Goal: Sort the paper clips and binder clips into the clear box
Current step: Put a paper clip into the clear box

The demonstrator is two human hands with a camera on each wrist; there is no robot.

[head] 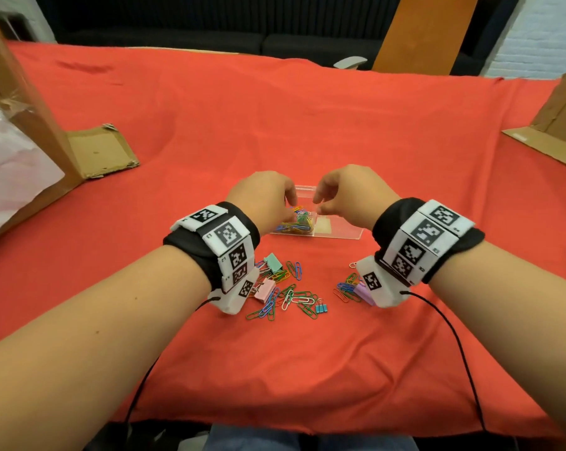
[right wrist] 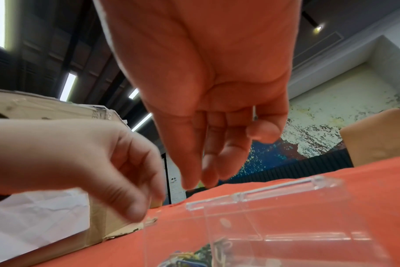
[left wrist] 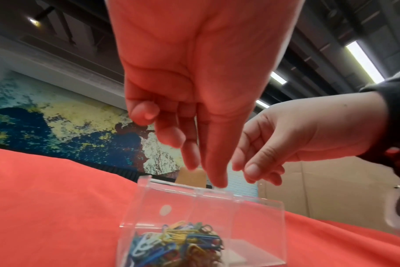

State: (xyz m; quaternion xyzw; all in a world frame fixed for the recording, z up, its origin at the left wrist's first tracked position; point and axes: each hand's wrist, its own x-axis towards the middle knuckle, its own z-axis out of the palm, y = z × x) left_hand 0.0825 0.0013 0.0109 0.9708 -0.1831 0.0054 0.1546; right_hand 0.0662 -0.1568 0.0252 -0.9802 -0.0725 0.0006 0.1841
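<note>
A clear box (head: 343,228) sits on the red cloth; its left compartment holds a heap of coloured paper clips (head: 296,222). My left hand (head: 290,203) and right hand (head: 319,203) hover just above it, fingers hanging down, holding nothing that I can see. From the left wrist, my left hand (left wrist: 201,162) hangs over the box (left wrist: 258,225) and its clips (left wrist: 178,242). From the right wrist, my right hand (right wrist: 206,173) hangs over the box (right wrist: 286,225). Loose paper clips (head: 288,294) lie nearer me with mint (head: 272,262), pink (head: 264,289), blue (head: 321,308) and purple (head: 363,291) binder clips.
A cardboard box with an open flap (head: 102,151) and white wrapping (head: 11,151) stand at the left. More cardboard (head: 551,138) lies at the right. A second small pile of paper clips (head: 346,288) lies under my right wrist. The cloth's front edge (head: 275,428) is close to my body.
</note>
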